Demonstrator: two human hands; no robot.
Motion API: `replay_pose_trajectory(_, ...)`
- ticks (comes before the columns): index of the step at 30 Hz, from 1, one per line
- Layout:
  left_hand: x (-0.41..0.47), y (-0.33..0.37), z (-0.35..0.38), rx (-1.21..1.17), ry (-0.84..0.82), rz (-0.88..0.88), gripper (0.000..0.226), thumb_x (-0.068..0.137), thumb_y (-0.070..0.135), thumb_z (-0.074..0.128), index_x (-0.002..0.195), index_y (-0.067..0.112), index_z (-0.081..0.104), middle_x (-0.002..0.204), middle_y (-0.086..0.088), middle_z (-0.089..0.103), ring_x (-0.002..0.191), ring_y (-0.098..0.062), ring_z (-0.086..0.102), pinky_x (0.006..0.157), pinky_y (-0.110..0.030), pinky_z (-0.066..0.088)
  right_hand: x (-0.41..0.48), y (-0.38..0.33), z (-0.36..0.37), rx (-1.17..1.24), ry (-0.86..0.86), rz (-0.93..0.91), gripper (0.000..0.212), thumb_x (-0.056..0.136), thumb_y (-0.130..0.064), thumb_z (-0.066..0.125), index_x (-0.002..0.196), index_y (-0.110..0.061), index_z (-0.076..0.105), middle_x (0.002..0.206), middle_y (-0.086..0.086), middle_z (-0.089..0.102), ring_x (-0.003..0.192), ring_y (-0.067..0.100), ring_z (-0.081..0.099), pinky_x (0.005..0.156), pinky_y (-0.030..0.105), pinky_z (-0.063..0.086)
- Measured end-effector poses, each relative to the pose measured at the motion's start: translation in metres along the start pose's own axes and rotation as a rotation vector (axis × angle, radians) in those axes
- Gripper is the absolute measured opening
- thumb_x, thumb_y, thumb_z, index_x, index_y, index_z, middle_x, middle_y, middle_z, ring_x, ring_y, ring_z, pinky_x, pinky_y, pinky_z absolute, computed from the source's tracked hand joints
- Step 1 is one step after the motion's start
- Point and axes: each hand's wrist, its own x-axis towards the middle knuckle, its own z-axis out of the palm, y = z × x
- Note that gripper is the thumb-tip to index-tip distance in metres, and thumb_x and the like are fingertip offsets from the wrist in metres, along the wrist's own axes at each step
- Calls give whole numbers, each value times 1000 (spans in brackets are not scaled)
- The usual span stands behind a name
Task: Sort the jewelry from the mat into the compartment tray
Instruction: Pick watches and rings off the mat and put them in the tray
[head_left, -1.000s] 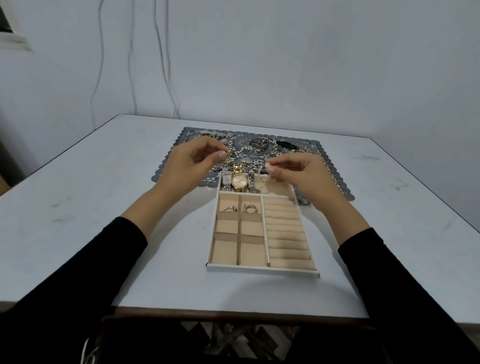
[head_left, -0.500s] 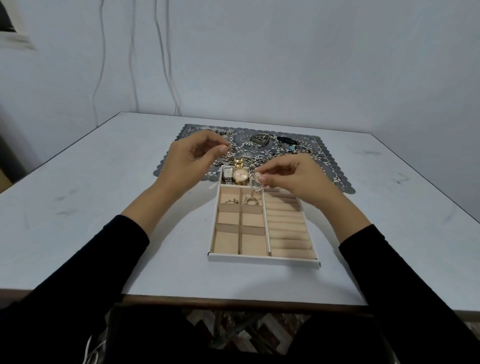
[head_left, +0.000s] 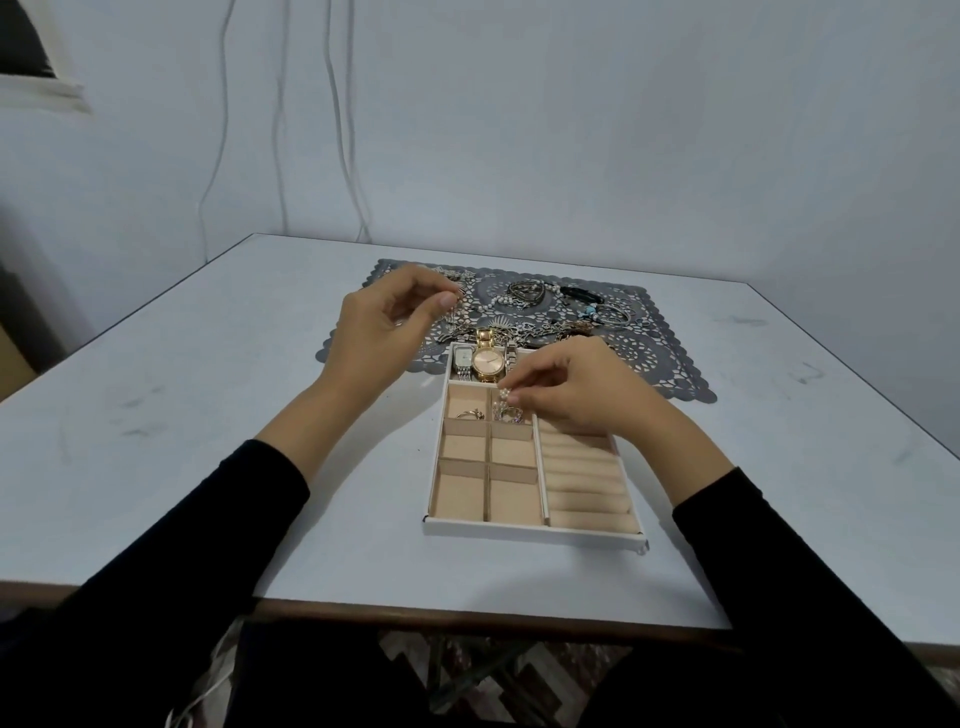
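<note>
Left hand (head_left: 384, 332): raised over the mat's left end, fingers curled, thumb and forefinger brought together. A thin strand (head_left: 457, 314) shows by the fingertips; cannot tell whether it is pinched.
Pearl piece (head_left: 503, 393): small and beaded, hanging over the far-right small cell of the tray, just above the ring lying there.
Right hand (head_left: 582, 395): over the tray's far half, thumb and forefinger pinching the pearl piece at its top, other fingers curled.
Handling (judged): very light, limp and smooth. Beads likely roll or slip from a loose pinch, and any fine wire or thread would bend or snag on the ring below.
Hold point (judged): the top, as now, so it hangs free and can be lowered straight in.
Tray (head_left: 530, 532): white rim, beige lining, on the bench (head_left: 208, 415), its far end overlapping the mat's near edge.
Far compartment: silver watch (head_left: 462, 358) on the left, gold watch (head_left: 488, 362) beside it, touching.
Small cells: six, in two columns. Far-left holds a ring (head_left: 470, 414); far-right holds a second ring (head_left: 511, 414). Nothing visible in the other four.
Ring rolls (head_left: 587, 483): right column, nothing seen in the exposed slots; far slots hidden by the right hand.
Mat (head_left: 654, 364): grey lacework carrying unsorted jewelry (head_left: 524, 295), including chains, bracelets and bangles. Items are too tangled to count.
</note>
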Motion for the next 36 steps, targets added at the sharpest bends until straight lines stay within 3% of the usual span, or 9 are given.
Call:
replay_pose_trajectory(9,-1,-1,0,10,-24,-2,10,90,13,68,99,16,70,92,0,72,87,-17,69,85,-33,57,3,-13,2,-346,-39,-32,17,83,-20,73,100,-22,76,91,-6,74,76,-2,61,68,2,41)
replay_pose_trajectory(14,-2,1,0,23,-29,-15,9,90,11,68,99,11,70,93,-2,73,88,-20,69,85,-35,57,2,-22,5,-480,-83,-36,19,86,-19,69,104,-20,75,98,-5,74,90,7,65,87,22,49)
replay_pose_trajectory(16,-3,1,0,29,-29,-13,9,90,9,68,99,9,70,92,-3,73,87,-18,69,84,-32,57,3,-21,5,-473,-75,-42,18,85,-19,69,103,-20,75,97,-5,74,90,6,65,85,20,49)
replay_pose_trajectory(20,-4,2,1,37,-35,-14,9,90,10,68,99,10,70,91,-4,72,86,-18,69,83,-32,56,2,-10,2,-342,-22,-48,16,83,-21,73,98,-23,76,90,-8,74,76,-5,61,71,2,42)
replay_pose_trajectory(23,-6,4,1,36,-47,-6,9,90,11,68,99,13,70,91,-4,72,87,-19,69,84,-33,57,-2,-1,-4,-142,5,-20,16,83,-21,73,98,-24,76,83,-11,73,77,-4,65,76,8,48)
replay_pose_trajectory(26,-9,6,1,43,-67,3,10,90,11,68,100,13,70,92,-3,72,87,-19,69,84,-35,57,-9,7,-9,79,112,-5,15,85,-19,70,99,-22,75,86,-4,75,85,13,70,83,29,57)
replay_pose_trajectory(31,-15,8,1,38,-83,-4,11,90,10,67,101,9,70,94,-4,73,88,-20,70,86,-36,57,-22,28,-12,80,453,56,17,92,-16,60,106,-18,70,97,-1,72,86,14,67,76,18,55)
replay_pose_trajectory(33,-17,7,0,52,-97,2,11,90,11,67,101,9,70,95,-4,73,89,-20,70,85,-36,57,-29,38,-12,-59,493,94,24,94,-19,56,115,-18,66,108,-4,68,93,6,60,79,8,46)
replay_pose_trajectory(36,-20,7,0,63,-119,17,11,90,11,67,100,11,70,95,-3,73,88,-19,70,80,-31,58,-39,53,-13,-243,456,157,35,95,-26,53,128,-17,58,124,0,61,111,13,55,85,17,37)
